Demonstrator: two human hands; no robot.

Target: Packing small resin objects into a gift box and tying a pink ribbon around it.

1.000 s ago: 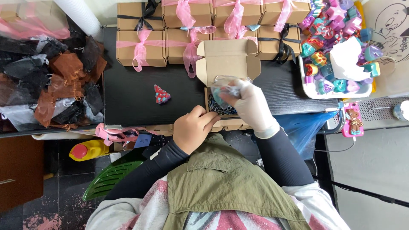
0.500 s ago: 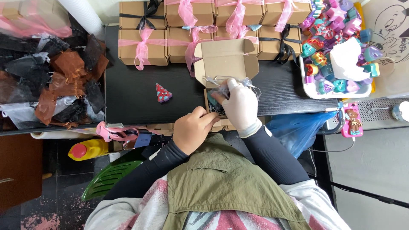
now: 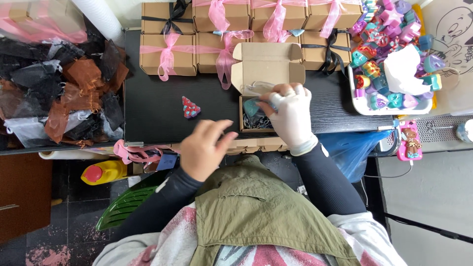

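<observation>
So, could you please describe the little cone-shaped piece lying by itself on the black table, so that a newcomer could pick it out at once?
Start at the black table and the open cardboard box where the gloved right hand works. To the left of that box, on bare tabletop, lies the small cone-shaped piece. It is red and teal and lies alone, whereas the other colourful pieces are heaped in the white tray at the far right.

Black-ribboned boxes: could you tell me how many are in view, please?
2: one black-ribboned box at the back-left corner, another just right of the open box; others may be hidden.
</observation>
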